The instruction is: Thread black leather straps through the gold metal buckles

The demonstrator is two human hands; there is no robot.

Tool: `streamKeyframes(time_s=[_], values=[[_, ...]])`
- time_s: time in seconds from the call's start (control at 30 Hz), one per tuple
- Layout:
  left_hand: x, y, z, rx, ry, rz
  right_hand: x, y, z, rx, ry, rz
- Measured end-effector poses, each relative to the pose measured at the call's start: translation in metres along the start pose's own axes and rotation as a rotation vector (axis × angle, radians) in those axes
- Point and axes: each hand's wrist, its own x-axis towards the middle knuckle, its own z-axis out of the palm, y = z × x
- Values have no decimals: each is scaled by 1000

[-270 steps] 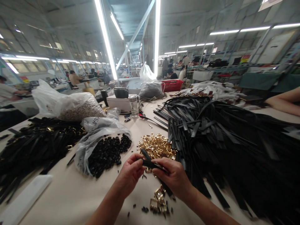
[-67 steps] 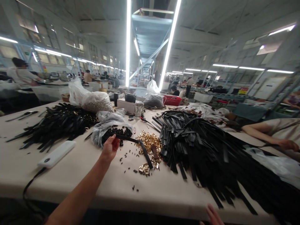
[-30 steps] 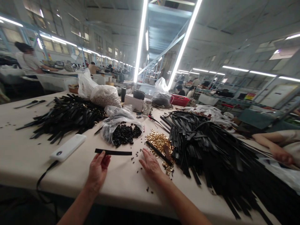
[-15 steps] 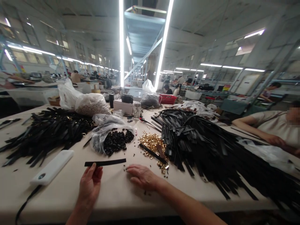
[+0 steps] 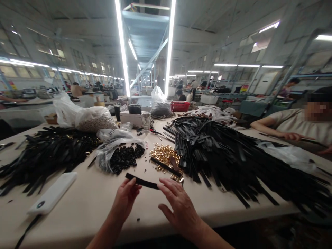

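Note:
A short black strap strip [image 5: 141, 181] is held by its left end, pinched between the thumb and fingers of my left hand [image 5: 126, 197]. Its other end meets the fingertips of my right hand [image 5: 178, 202], which lie along it and partly cover it. My right thumb stands well apart from the outstretched fingers. Just beyond the strip is a heap of small gold metal fittings [image 5: 164, 152], with another dark strip [image 5: 166, 166] lying across it. Small black pieces [image 5: 123, 157] spill from a clear plastic bag [image 5: 101, 159] to the left.
Large piles of black straps lie at right [image 5: 199, 138] and left [image 5: 49, 147]. A white corded device [image 5: 53, 192] rests at the left front. Behind stand a glass jar [image 5: 146, 122] and a bulging bag [image 5: 94, 117]. At far right a person's hand [image 5: 294, 136] holds a dark strip.
My left hand has carried the strip rightward, and it now slants down to the right. My right hand has come off the tabletop to the strip's right end. The view has shifted slightly.

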Motion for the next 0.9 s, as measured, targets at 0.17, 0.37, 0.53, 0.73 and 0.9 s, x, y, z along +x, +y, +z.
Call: streamKeyframes(time_s=[0.17,0.37,0.53,0.73,0.9], values=[[-2,-31,42,83,-236,-84,13,14,9,2,94,56],[10,-44,64,186,-307,-97,13,43,-3,114,163,219],[23,-37,68,235,-306,-49,11,57,-15,490,36,474],[33,-28,62,303,-387,-33,9,67,-11,953,-65,672],[38,-26,58,360,-452,-32,7,74,-8,1092,-109,725]])
